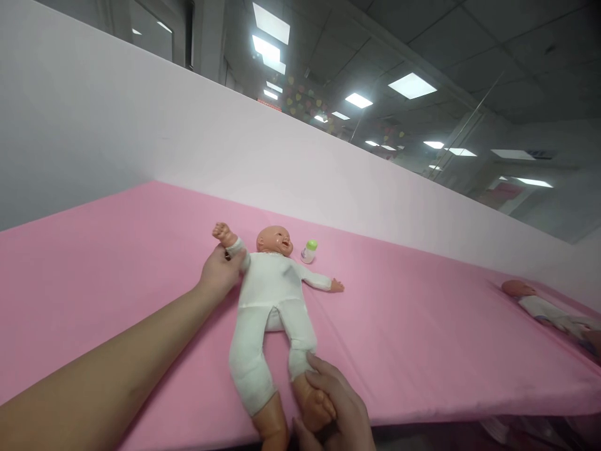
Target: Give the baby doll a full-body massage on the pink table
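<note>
Bottle: mark unreadable; three o'clock from head of doll
Left hand: grasps its arm
Right hand: grasps its ankle

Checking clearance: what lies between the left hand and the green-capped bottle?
In the head view, the doll's head and upper chest lie between the left hand and bottle.

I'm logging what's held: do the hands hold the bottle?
No, the bottle is on the sheet by the doll's head, while the left hand holds the doll's arm, the right hand its leg.
</note>
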`<state>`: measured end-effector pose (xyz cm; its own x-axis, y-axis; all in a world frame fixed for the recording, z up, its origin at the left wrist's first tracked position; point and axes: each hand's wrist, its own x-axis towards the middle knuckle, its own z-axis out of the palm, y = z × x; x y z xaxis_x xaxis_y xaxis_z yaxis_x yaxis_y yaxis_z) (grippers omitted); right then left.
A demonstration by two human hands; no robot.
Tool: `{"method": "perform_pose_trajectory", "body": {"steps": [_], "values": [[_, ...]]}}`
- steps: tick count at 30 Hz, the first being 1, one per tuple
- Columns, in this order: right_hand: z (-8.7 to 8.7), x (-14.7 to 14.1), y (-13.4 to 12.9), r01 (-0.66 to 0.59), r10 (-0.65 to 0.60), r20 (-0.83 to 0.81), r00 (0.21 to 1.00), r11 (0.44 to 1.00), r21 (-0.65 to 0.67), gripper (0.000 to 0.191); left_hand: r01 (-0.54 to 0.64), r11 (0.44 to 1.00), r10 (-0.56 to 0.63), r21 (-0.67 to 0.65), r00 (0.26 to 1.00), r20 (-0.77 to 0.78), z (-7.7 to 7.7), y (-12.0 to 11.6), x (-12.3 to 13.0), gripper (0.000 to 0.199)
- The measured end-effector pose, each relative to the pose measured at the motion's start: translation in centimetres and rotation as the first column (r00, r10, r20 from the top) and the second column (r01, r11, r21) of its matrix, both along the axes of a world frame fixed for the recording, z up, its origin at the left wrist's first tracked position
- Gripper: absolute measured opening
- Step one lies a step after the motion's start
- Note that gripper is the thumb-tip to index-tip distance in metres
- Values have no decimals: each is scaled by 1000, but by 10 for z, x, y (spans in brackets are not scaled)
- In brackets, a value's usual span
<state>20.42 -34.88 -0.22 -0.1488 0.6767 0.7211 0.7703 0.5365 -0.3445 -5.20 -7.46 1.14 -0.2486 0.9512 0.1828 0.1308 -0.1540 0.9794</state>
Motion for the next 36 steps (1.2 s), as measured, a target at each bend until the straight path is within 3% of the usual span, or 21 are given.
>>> {"method": "perform_pose_trajectory", "body": {"steps": [3,6,8,12,17,21,25,28,32,34,36], "values": [[1,-6,10,-96,96,-24,995,995,4,60,98,986,-43,138,934,-354,4,-11,15,35],[5,-12,21,-195,195,-30,980,981,-12,60,259,928,-38,269,783,-621,2,-16,27,44],[13,-17,28,-212,212,-12,977,977,-2,63,332,901,-19,280,675,-738,-1,-16,31,54],[37,-28,40,-159,159,-5,987,987,36,56,400,890,-39,221,547,-836,-7,-15,31,59],[64,-28,66,-102,102,-29,994,995,2,47,442,880,-74,175,492,-867,-6,-14,28,61],[71,-21,90,-47,43,-80,996,997,-53,45,441,887,-99,136,470,-877,-3,-14,27,60],[67,-19,104,-23,13,-108,994,996,-91,45,444,891,-157,101,507,-848,-2,-14,27,61],[63,-20,101,-36,27,-104,994,996,-86,45,397,912,-206,106,664,-719,-7,-10,22,61],[62,-18,82,-30,24,-116,993,999,-45,45,186,982,-158,39,913,-375,-16,3,10,57],[61,-16,69,-33,31,-114,993,999,-16,44,89,994,-101,-69,978,-183,-19,10,5,52],[59,-13,56,-46,46,-90,995,999,3,43,76,985,-64,-153,995,82,-20,17,0,45]]}}
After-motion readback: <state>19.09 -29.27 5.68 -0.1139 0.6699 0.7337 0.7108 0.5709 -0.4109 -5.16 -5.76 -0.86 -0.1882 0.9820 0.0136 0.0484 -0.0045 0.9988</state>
